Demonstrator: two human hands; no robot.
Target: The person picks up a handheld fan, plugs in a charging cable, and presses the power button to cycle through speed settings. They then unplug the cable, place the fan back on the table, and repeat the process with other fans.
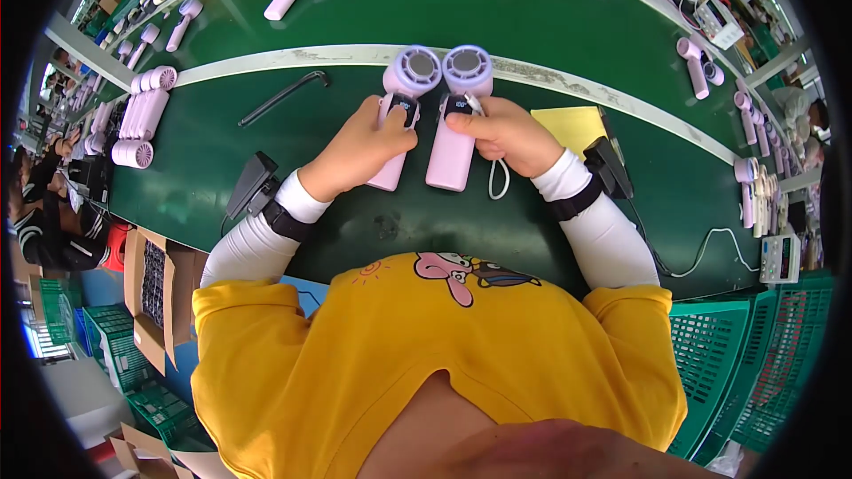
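Side by side before me are two pink handheld fans with round heads pointing away and small lit displays on their handles. My left hand is closed around the left handheld fan, its thumb by the display. Around the right handheld fan my right hand is closed, thumb resting just below that display. A white wrist strap hangs in a loop beside the right fan. The fan heads nearly touch each other. The fingers behind both handles are partly hidden.
A black hex key lies left on the green table. Beyond my right hand sits a yellow notepad. More pink fans are grouped at the left edge. Green crates stand lower right; an open carton stands lower left.
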